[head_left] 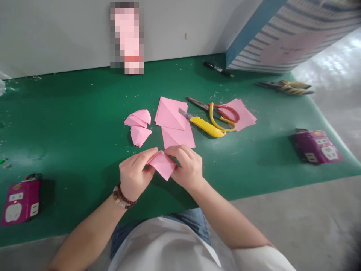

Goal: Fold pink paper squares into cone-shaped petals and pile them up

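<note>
Between my two hands is a small piece of pink paper [163, 165], creased and partly folded, held just above the green table. My left hand [135, 171], with beaded bracelets at the wrist, pinches its left corner. On the right corner, the fingers of my right hand [186, 165] are closed. Just beyond my hands lie flat pink paper squares [172, 114], some with diagonal creases. Folded pink paper pieces [140, 128] sit to their left. A yellow utility knife [207, 127] rests with its blade over the squares, touching scissors [222, 113] with red and yellow handles.
More pink paper [244, 114] lies under the scissors. A black pen [218, 69], pliers [286, 87] and a striped box [282, 41] are at the back right. Purple devices stand at the left [22, 201] and right [318, 146] of the green table [84, 113]. A wall closes the back.
</note>
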Demonstrator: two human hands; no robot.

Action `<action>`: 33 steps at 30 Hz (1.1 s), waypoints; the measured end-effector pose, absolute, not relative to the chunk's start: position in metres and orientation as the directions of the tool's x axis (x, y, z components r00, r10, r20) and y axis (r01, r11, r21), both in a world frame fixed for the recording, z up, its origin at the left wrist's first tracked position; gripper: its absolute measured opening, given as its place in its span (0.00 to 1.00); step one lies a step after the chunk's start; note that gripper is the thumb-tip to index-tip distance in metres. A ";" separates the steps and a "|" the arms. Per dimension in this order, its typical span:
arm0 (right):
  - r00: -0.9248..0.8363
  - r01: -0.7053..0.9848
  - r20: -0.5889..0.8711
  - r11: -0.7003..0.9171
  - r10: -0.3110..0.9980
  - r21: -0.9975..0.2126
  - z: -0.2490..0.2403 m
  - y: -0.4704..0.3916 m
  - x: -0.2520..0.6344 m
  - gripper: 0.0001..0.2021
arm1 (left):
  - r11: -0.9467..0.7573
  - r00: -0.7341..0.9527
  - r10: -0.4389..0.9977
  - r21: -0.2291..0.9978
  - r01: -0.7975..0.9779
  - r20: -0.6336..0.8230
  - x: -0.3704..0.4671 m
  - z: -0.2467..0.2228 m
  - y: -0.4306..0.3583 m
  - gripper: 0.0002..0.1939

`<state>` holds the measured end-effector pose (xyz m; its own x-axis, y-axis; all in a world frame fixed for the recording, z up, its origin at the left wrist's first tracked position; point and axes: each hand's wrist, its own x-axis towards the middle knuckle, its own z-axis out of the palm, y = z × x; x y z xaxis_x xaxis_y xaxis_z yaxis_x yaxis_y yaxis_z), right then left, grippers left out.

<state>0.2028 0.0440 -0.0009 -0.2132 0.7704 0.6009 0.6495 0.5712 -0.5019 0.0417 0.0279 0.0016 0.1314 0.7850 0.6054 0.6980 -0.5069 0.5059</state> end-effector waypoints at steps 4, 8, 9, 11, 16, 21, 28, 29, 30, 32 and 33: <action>-0.230 0.619 0.608 0.596 0.760 -0.511 0.000 0.042 0.203 0.03 | -0.539 0.159 0.760 0.474 0.696 0.631 0.042 0.002 0.028 0.14; -0.232 0.607 0.580 0.582 0.781 -0.541 0.001 0.040 0.204 0.04 | -0.553 0.165 0.748 0.467 0.690 0.643 0.041 0.003 0.027 0.17; -0.234 0.604 0.580 0.584 0.781 -0.542 0.000 0.039 0.204 0.04 | -0.555 0.164 0.748 0.469 0.688 0.644 0.041 0.003 0.027 0.18; -0.234 0.602 0.584 0.588 0.777 -0.540 -0.001 0.039 0.204 0.04 | -0.556 0.163 0.748 0.473 0.684 0.644 0.041 0.003 0.027 0.18; -0.222 0.606 0.590 0.584 0.776 -0.540 -0.004 0.039 0.203 0.04 | -0.542 0.151 0.750 0.467 0.699 0.644 0.043 0.003 0.026 0.14; -0.243 0.615 0.616 0.610 0.749 -0.500 -0.004 0.039 0.202 0.05 | -0.549 0.157 0.748 0.468 0.692 0.645 0.043 0.004 0.025 0.13; -0.241 0.563 0.623 0.630 0.745 -0.535 -0.004 0.037 0.201 0.07 | -0.569 0.163 0.740 0.478 0.669 0.653 0.040 0.005 0.026 0.14; -0.241 0.554 0.626 0.635 0.742 -0.539 -0.004 0.037 0.201 0.08 | -0.568 0.162 0.741 0.479 0.669 0.652 0.040 0.005 0.026 0.15; -0.242 0.546 0.630 0.640 0.738 -0.540 -0.004 0.037 0.201 0.08 | -0.566 0.159 0.741 0.480 0.670 0.653 0.040 0.005 0.026 0.15; -0.244 0.540 0.643 0.652 0.726 -0.532 -0.005 0.036 0.202 0.10 | -0.561 0.152 0.743 0.482 0.673 0.652 0.040 0.005 0.026 0.15; -0.246 0.540 0.651 0.659 0.718 -0.523 -0.005 0.036 0.202 0.10 | -0.559 0.148 0.742 0.483 0.674 0.653 0.040 0.005 0.026 0.14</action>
